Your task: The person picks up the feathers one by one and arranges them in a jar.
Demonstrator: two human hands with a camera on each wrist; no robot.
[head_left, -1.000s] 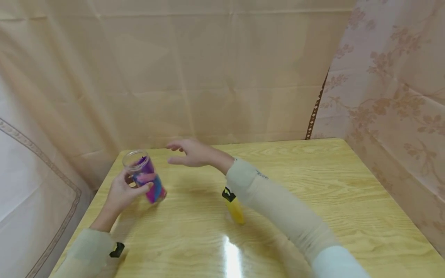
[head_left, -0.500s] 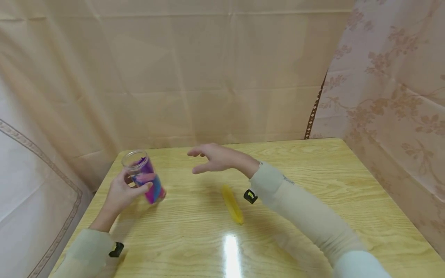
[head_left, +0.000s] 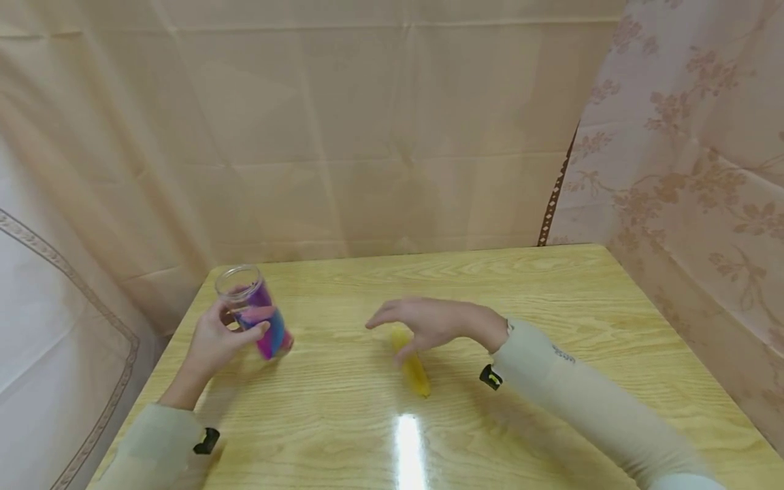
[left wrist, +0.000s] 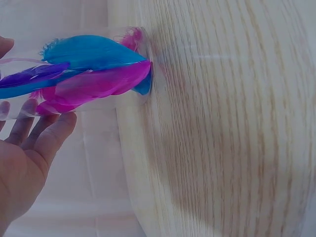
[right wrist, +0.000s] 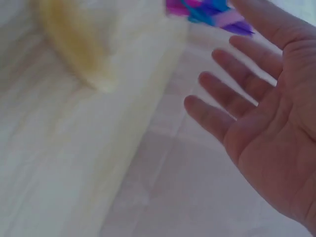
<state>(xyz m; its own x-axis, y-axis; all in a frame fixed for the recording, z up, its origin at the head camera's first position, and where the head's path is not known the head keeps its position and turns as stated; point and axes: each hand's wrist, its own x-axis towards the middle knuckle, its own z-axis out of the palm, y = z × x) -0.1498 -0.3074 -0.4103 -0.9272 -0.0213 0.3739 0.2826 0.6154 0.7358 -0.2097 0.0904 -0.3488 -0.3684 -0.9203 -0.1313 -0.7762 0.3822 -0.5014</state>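
At the table's left, my left hand (head_left: 214, 338) grips a clear jar (head_left: 240, 278) round its side. Blue, pink and purple feathers (left wrist: 94, 74) lie inside the jar, whose base is at the tabletop in the left wrist view. My right hand (head_left: 429, 322) hovers over a yellow banana (head_left: 416, 378) that lies on the table, and hides part of it in the head view. In the right wrist view the right hand's fingers (right wrist: 242, 69) are spread with nothing held, and the banana appears blurred, apart from them.
The wooden table (head_left: 520, 286) ends at a beige curtain (head_left: 367, 136) behind it. A flowered cloth (head_left: 704, 170) hangs on the right, and a white cloth (head_left: 55, 327) on the left.
My right hand has moved from beside the jar rightward and toward me, and is now above the banana. The left hand and the jar have stayed in place.
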